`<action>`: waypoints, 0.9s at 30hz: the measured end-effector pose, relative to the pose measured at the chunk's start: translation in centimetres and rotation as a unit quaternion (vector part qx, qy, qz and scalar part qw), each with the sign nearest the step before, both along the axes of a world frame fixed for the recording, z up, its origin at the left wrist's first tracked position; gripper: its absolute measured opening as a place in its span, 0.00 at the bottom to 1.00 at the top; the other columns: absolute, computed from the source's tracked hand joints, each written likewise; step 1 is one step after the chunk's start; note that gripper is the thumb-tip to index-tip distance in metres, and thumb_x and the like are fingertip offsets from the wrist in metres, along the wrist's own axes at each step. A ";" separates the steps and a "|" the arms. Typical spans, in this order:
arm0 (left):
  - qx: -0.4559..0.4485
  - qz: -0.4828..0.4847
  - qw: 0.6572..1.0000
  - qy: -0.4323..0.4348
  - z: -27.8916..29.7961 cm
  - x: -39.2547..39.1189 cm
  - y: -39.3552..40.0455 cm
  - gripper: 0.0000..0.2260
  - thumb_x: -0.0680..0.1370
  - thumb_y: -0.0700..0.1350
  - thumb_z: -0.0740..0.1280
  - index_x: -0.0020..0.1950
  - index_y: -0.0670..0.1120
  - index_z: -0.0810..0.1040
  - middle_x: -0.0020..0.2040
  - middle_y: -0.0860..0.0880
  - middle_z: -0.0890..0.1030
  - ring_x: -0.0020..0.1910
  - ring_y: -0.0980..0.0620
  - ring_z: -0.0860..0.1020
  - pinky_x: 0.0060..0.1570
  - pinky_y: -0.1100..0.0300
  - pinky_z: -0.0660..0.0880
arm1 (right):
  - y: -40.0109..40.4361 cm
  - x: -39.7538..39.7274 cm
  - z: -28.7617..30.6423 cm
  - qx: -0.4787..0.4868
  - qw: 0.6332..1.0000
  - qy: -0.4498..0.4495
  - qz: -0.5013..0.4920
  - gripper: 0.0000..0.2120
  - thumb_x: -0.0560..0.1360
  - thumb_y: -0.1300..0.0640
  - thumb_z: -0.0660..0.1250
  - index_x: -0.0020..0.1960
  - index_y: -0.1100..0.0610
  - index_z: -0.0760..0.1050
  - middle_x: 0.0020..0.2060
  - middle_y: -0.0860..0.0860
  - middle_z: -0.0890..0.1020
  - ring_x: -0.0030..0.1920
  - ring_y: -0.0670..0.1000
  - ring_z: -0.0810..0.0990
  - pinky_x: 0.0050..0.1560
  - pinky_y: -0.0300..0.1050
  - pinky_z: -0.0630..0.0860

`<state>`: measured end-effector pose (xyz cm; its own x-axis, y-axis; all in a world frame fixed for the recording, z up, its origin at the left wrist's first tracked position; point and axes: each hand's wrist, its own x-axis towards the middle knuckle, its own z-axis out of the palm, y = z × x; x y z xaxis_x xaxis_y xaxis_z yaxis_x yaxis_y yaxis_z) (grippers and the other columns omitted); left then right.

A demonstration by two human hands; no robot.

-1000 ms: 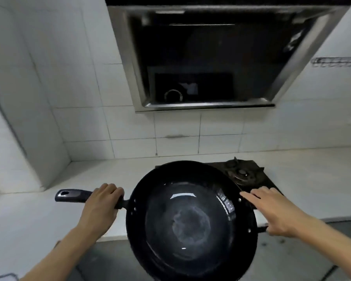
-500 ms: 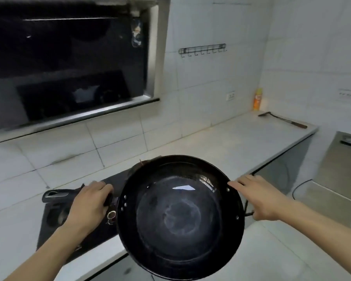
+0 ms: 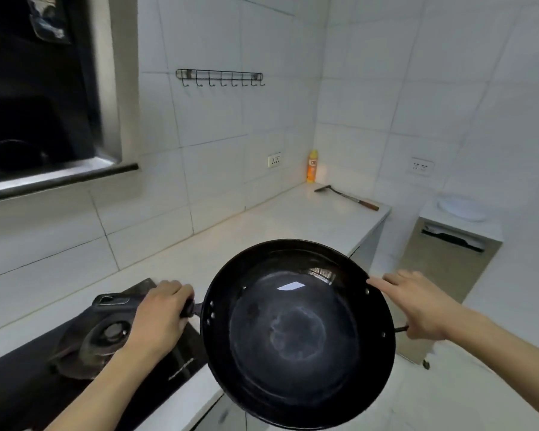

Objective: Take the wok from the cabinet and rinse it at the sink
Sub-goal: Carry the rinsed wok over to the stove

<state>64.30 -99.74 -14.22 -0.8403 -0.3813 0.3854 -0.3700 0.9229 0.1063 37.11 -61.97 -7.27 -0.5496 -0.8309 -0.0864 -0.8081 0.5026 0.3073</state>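
The left hand (image 3: 162,318) is wrapped round the long handle of the wok (image 3: 297,332); the right hand (image 3: 417,306) grips the small side handle — probably, since the rim hides it. The wok hangs level past the counter (image 3: 262,225) edge — beside the stove (image 3: 106,334).

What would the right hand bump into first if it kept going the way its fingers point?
The right hand points left across the wok, its fingertips already on the rim. Past that, probably the left hand on the handle, though depth is unclear.

Home kitchen. White-tiled walls, gas hob (image 3: 106,332) set in countertop (image 3: 262,222) w/ range hood (image 3: 38,98) above. Hook rail (image 3: 220,76), spatula (image 3: 346,196).
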 end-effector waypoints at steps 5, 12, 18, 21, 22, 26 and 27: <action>0.017 -0.012 1.000 0.011 -1.2 -6.5 -4.7 0.17 0.60 0.36 0.73 0.38 0.50 0.70 0.34 0.54 0.69 0.37 0.48 0.69 0.33 0.56 0.65 | -4.2 -5.1 -0.1 0.009 1.000 0.013 -0.007 0.49 0.60 0.55 0.72 0.75 0.46 0.51 0.60 0.47 0.71 0.58 0.51 0.68 0.54 0.43 0.64; 0.031 0.015 0.999 -0.021 -2.1 -11.7 -9.4 0.18 0.58 0.35 0.74 0.37 0.51 0.70 0.34 0.54 0.69 0.36 0.49 0.69 0.32 0.57 0.63 | -9.6 -12.4 -2.6 0.001 1.000 -0.022 0.006 0.49 0.60 0.57 0.72 0.75 0.45 0.50 0.59 0.48 0.71 0.60 0.52 0.69 0.59 0.44 0.66; 0.036 0.104 0.993 -0.048 -4.2 -14.1 -11.7 0.16 0.61 0.35 0.73 0.38 0.51 0.71 0.34 0.55 0.69 0.36 0.50 0.68 0.31 0.57 0.65 | -16.7 -20.8 -6.2 -0.001 0.994 -0.069 0.082 0.48 0.61 0.57 0.72 0.75 0.46 0.51 0.60 0.46 0.70 0.60 0.50 0.68 0.58 0.41 0.64; 0.044 0.171 0.982 -0.064 -5.1 -15.3 -12.2 0.15 0.62 0.37 0.73 0.38 0.52 0.70 0.35 0.56 0.70 0.37 0.50 0.68 0.32 0.57 0.66 | -21.1 -25.5 -8.5 0.009 0.987 -0.087 0.135 0.49 0.61 0.57 0.73 0.75 0.46 0.51 0.60 0.47 0.70 0.61 0.52 0.67 0.61 0.43 0.65; 0.046 0.190 0.978 -0.069 -5.3 -15.5 -12.1 0.16 0.62 0.37 0.73 0.38 0.52 0.70 0.35 0.56 0.70 0.37 0.50 0.68 0.32 0.57 0.66 | -22.5 -26.9 -9.2 0.013 0.984 -0.093 0.152 0.49 0.61 0.57 0.74 0.75 0.46 0.51 0.60 0.47 0.70 0.61 0.52 0.67 0.61 0.43 0.65; 0.046 0.256 0.961 -0.093 -5.0 -15.7 -10.9 0.18 0.58 0.38 0.76 0.39 0.51 0.72 0.36 0.55 0.71 0.38 0.48 0.71 0.34 0.57 0.66 | -28.0 -30.9 -10.8 0.008 0.967 -0.112 0.228 0.49 0.61 0.59 0.74 0.75 0.47 0.52 0.61 0.47 0.69 0.61 0.52 0.67 0.61 0.43 0.65; 0.049 0.275 0.955 -0.100 -4.8 -15.6 -10.5 0.18 0.58 0.38 0.77 0.39 0.50 0.73 0.36 0.54 0.72 0.38 0.47 0.72 0.34 0.56 0.67 | -29.2 -31.5 -11.0 0.007 0.962 -0.114 0.249 0.49 0.61 0.59 0.74 0.75 0.47 0.52 0.61 0.47 0.69 0.61 0.51 0.67 0.61 0.43 0.65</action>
